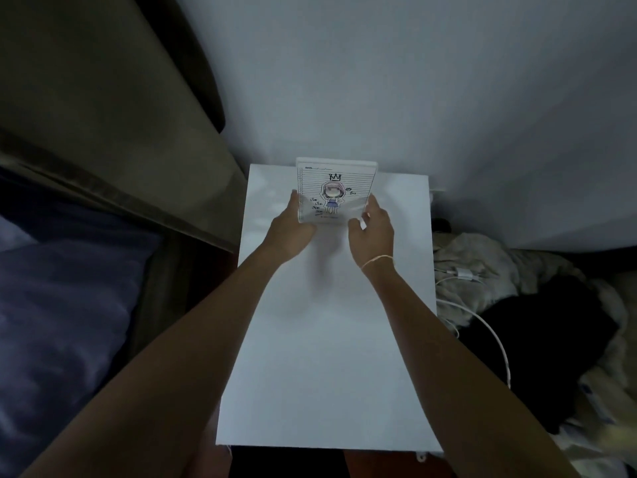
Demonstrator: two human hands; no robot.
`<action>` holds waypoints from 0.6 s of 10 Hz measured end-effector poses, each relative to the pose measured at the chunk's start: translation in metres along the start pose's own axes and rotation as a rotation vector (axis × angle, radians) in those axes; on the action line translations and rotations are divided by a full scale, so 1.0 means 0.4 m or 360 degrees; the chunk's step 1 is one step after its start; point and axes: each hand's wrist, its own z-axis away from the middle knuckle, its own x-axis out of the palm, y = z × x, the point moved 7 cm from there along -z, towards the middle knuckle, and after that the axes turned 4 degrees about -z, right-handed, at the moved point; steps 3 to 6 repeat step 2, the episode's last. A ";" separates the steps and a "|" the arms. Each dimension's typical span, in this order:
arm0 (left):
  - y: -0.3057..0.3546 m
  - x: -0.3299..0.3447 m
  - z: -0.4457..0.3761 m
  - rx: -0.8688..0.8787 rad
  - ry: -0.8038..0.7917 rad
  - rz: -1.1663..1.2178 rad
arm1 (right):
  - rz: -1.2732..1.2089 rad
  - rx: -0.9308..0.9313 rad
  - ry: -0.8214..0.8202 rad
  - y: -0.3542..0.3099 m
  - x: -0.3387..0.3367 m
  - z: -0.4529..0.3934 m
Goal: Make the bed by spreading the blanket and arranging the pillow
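Two bare hands at frame centre, holding a small clear frame (336,191) upright over the far end of a white bench (327,357). Left hand (289,229) gripping its left edge, right hand (374,229) curled round its lower right corner. Inside, lined paper with a crowned cartoon girl. Dark blue pillow (65,305) at left edge, rumpled, on the bed beside a grey-brown headboard (103,115). Crumpled beige blanket (489,260) at right, white cable (482,326) across it.
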 end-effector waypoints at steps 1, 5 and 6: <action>0.009 -0.009 -0.002 0.0000 0.0010 -0.0046 | 0.0002 -0.0012 0.0004 -0.015 -0.002 -0.001; 0.020 -0.012 0.005 -0.0001 0.0078 -0.0069 | 0.0043 -0.0027 0.0015 0.001 -0.004 -0.004; 0.020 -0.012 0.005 -0.0001 0.0078 -0.0069 | 0.0043 -0.0027 0.0015 0.001 -0.004 -0.004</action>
